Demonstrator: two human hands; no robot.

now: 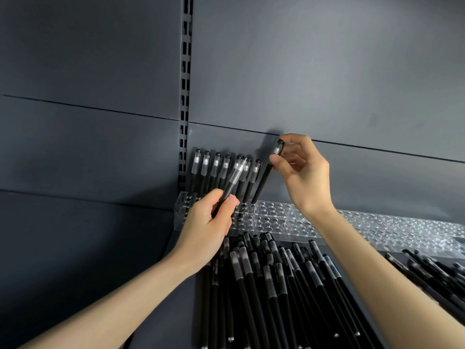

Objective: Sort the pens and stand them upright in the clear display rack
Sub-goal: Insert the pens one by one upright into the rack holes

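free: rack (pixel 274 213) holes right of standing pens (pixel 225 170) | blocked: rack's left end | front: loose pens (pixel 276 285) heaped

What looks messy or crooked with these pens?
The standing pens in the clear rack lean instead of standing straight, and loose pens lie heaped in front of it.

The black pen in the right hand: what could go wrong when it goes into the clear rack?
The black pen with a clear cap, pinched by the right hand, is tilted, its tip at a hole of the clear plastic rack; it may catch on the rim or miss. The left hand holds a second black pen across the row of standing black pens; it may knock them askew.
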